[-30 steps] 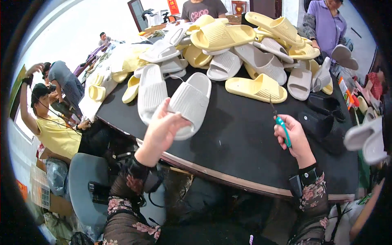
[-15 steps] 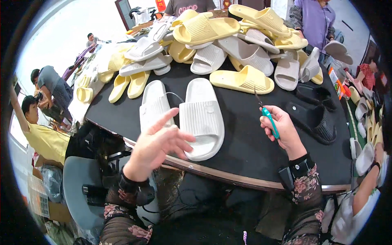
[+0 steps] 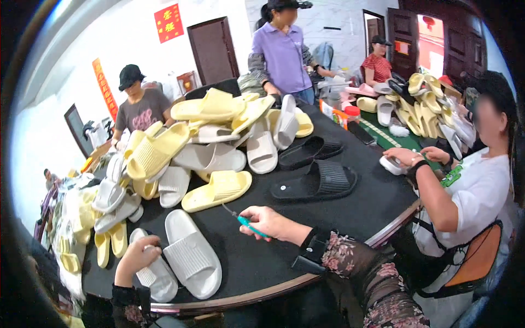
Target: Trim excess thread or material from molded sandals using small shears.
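A pair of white slippers stands at the table's near left: the right slipper (image 3: 201,269) shows whole, while the left slipper (image 3: 158,281) is partly covered by my left hand (image 3: 139,256). Its fingers curl inward over that slipper's strap; whether anything is pinched in them is hidden. My right hand (image 3: 267,223) grips small teal-handled snips (image 3: 250,226), their thin dark tip pointing up and left. Just beyond that tip lies a yellow slipper (image 3: 217,191). Black slippers (image 3: 320,183) rest on the black table, farther right.
A heap of yellow and grey slippers (image 3: 210,156) fills the table's far side. At right a seated person (image 3: 465,175) handles a light slipper (image 3: 392,166). Another person in purple (image 3: 281,57) stands behind the heap, and one in dark grey (image 3: 141,106) is at the far left.
The view has swung to the right and up, bringing in more people. My left hand, spread earlier, now has curled fingers at the left slipper. The right hand still holds the snips.
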